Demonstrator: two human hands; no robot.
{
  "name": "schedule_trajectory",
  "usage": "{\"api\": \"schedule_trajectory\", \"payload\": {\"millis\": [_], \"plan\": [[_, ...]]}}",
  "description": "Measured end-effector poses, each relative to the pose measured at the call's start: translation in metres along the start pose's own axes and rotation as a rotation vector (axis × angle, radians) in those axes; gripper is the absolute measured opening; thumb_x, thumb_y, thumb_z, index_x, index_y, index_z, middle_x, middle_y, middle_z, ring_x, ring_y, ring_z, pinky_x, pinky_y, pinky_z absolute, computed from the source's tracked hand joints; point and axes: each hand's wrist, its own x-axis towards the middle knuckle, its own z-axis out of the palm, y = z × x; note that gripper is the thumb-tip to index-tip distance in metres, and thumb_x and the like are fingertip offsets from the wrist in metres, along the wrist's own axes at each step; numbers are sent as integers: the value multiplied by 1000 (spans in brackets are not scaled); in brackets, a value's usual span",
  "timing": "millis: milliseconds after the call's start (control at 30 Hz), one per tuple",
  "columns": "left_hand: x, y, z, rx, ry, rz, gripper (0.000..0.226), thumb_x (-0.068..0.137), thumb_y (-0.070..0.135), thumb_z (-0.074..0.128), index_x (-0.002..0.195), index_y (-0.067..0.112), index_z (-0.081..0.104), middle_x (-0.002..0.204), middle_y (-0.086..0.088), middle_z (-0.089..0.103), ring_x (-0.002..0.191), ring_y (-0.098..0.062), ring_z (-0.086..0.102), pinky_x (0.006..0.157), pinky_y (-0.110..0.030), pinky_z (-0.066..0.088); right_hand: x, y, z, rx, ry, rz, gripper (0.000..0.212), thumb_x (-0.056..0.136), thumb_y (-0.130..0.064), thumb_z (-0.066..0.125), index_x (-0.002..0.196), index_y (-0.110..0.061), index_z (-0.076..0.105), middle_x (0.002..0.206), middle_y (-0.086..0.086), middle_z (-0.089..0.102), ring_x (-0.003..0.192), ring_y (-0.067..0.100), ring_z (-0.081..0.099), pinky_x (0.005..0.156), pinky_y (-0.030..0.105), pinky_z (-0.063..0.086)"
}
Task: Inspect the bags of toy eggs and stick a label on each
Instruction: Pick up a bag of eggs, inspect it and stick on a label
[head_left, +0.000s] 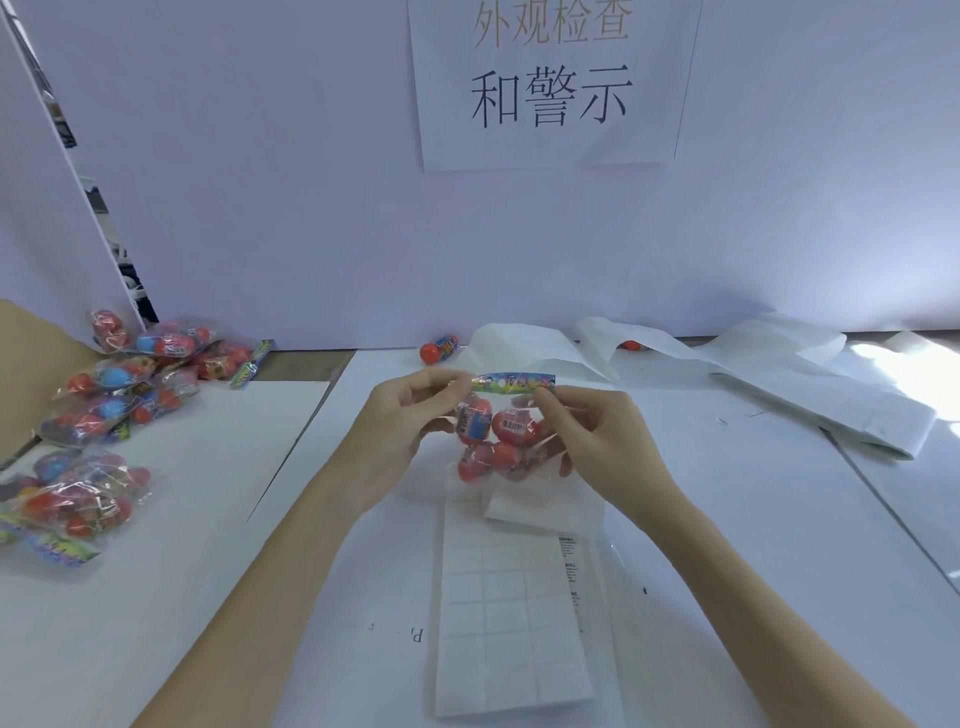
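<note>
Hands, left (400, 421) and right (587, 436), pinch bag of toy eggs (493, 436) by its header; fingers hide bag edges; label print illegible.

Label sheet (511, 618): top edge hidden under the bag (498, 436) held between both hands; print at its right margin too small to read.
Egg (630, 345) beyond right hand (592, 441): mostly covered by white paper (644, 338).
Bag barcode: unreadable.

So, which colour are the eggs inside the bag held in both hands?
Mostly red-orange eggs with colourful printed wrappers, best seen in the head view.
</note>
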Motion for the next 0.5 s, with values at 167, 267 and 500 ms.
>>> {"api": "schedule_trajectory", "payload": {"millis": [167,267,500], "plan": [[2,0,-6,4,101,60,18,92,7,76,107,16,77,101,-11,80,86,-18,73,75,-22,56,-4,-2,1,-37,-158,24,31,106,-25,58,92,-11,82,86,2,81,82,16,77,62,29,56],[-2,-1,-2,58,-9,91,22,90,13,80,109,23,78,100,-14,79,88,-21,74,78,-24,58,-5,-6,1,-25,-213,66,49,103,-46,61,85,-4,80,80,6,77,69,12,69,64,28,57],[-5,-1,13,77,-60,99,22,90,32,76,111,25,78,102,-3,77,88,-16,71,80,-24,56,-7,-5,3,-8,-238,-15,29,99,-35,71,93,-8,79,84,21,74,67,18,65,61,30,56]]}}
